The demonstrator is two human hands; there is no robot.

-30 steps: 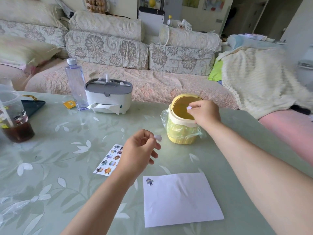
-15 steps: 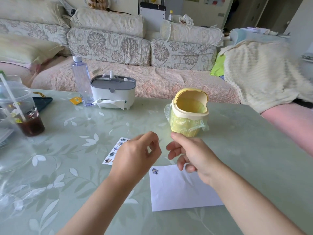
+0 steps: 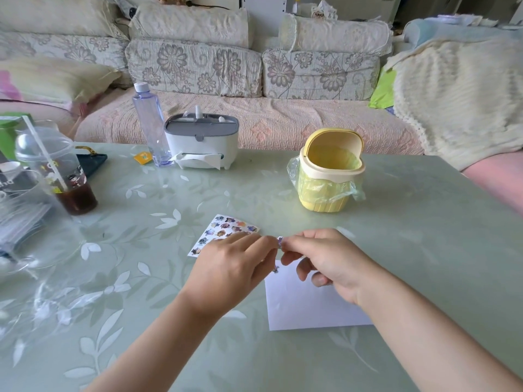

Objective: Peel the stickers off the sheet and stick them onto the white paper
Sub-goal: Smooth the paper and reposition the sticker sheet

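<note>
1. Purple-tinted and tiny, a small sticker [image 3: 280,241] sits between the fingertips of both hands, held in the air just above the far left corner of the white paper [image 3: 300,309].
2. The left hand [image 3: 232,267] pinches the small sticker from the left, thumb and forefinger closed on it, with the back of the hand facing up.
3. The right hand [image 3: 331,258] pinches the same piece from the right; its other fingers curl under the palm, over the paper.
4. The white paper lies flat on the table [image 3: 410,222], partly covered by the right hand and forearm. One placed sticker [image 3: 276,268] shows at its far left corner.
5. The sticker sheet [image 3: 226,226] lies flat just beyond the left hand, its near end hidden behind the knuckles; rows of small coloured figures cover it.
6. A yellow bin [image 3: 329,176] stands upright further back and to the right, lid tipped open, with a plastic liner folded over its rim.
7. Along the far edge stand a grey-topped tissue box [image 3: 201,140] and a clear bottle [image 3: 148,123], just beside each other.
8. At far left stands a plastic cup [image 3: 65,176] with a straw and a dark drink.
9. A floral sofa [image 3: 198,66] runs behind the table.
</note>
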